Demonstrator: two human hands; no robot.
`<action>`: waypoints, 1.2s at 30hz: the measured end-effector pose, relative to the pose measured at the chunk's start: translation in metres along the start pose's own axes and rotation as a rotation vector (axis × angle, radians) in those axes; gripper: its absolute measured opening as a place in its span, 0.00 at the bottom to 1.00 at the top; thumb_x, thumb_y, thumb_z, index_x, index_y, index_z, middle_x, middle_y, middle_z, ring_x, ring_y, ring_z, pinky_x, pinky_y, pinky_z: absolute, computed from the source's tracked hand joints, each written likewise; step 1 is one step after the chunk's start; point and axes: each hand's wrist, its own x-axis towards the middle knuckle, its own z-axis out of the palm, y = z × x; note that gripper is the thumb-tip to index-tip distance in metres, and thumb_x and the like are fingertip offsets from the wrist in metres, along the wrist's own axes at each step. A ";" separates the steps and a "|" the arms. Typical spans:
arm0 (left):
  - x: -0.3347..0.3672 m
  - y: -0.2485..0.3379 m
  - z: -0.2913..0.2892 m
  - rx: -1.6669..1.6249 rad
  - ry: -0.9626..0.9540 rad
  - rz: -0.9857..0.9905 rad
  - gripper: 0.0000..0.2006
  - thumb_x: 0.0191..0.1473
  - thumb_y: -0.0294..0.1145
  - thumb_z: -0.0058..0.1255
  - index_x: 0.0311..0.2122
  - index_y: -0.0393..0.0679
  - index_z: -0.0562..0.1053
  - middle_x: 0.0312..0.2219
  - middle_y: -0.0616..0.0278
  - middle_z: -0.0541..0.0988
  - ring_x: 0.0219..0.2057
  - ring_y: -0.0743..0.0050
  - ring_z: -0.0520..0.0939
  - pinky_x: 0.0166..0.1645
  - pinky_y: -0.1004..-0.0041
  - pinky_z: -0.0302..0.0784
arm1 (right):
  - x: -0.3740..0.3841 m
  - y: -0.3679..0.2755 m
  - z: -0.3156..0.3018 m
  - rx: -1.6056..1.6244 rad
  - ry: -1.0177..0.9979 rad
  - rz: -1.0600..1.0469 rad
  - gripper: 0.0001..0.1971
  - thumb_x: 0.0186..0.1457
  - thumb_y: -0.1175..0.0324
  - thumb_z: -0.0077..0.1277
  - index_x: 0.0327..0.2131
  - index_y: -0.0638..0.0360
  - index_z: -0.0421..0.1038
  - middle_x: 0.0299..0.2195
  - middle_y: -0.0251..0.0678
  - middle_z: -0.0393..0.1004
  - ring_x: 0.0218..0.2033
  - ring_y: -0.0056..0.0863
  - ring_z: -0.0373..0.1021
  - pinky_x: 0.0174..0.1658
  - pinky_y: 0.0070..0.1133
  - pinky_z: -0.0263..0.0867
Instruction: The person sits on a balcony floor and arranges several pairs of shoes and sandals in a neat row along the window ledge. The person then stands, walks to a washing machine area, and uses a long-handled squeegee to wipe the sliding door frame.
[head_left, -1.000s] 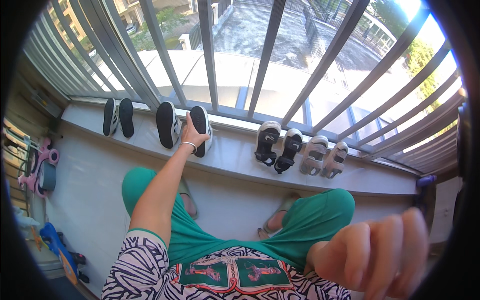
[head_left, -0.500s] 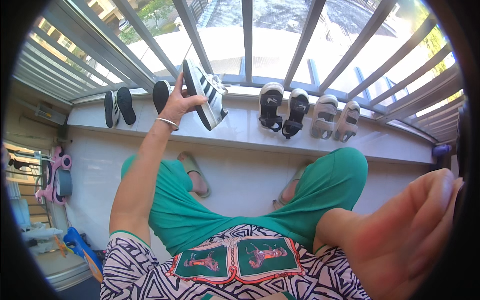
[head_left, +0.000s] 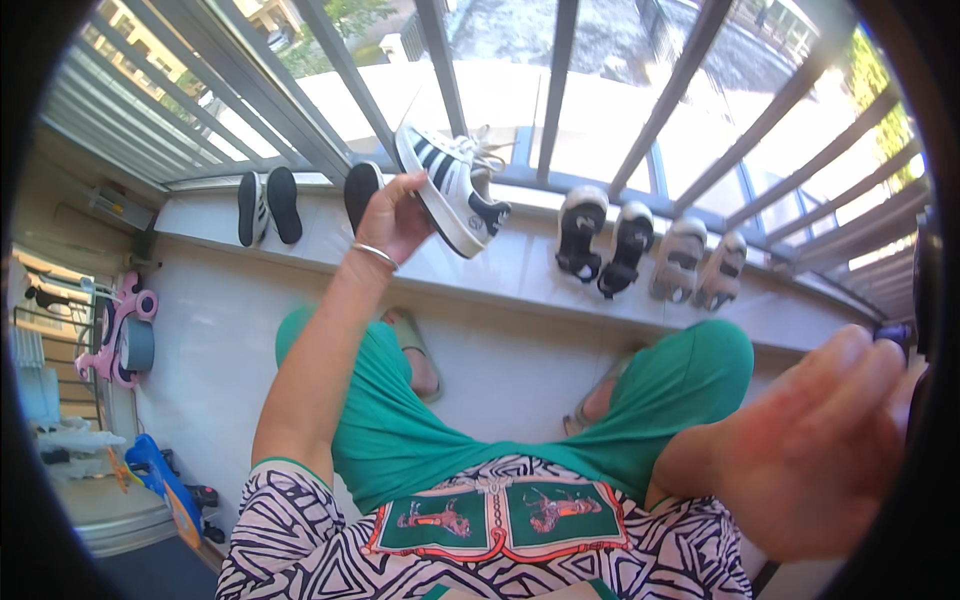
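Observation:
My left hand (head_left: 395,222) grips a white sneaker (head_left: 452,190) with dark stripes and white laces. It is tilted above the ledge (head_left: 322,232), with its side and heel showing. Just behind that hand, another shoe (head_left: 362,190) leans with its dark sole outward, partly covered. Close to the camera at the right, my right hand (head_left: 815,440) is raised and blurred. Its fingers look partly bent, but what they hold, if anything, does not show.
Farther left, a pair of dark-soled shoes (head_left: 284,205) leans on the railing (head_left: 565,90). Black sandals (head_left: 582,235) and beige sandals (head_left: 679,260) stand to the right. A pink scooter (head_left: 122,335) and a blue-orange toy (head_left: 165,490) are at the left.
The view has shifted, so the ledge and shoes appear farther right. In my left hand the sneaker has turned, showing more of its heel and opening. My right hand has moved a little and is more blurred.

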 end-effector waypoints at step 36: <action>-0.001 -0.030 0.012 0.016 -0.153 -0.051 0.36 0.57 0.65 0.26 0.56 0.42 0.62 0.47 0.59 0.74 0.46 0.70 0.76 0.52 0.72 0.72 | -0.062 -0.159 0.129 1.578 -0.573 0.485 0.03 0.46 0.75 0.55 0.26 0.63 0.73 0.24 0.37 0.71 0.23 0.31 0.70 0.27 0.24 0.65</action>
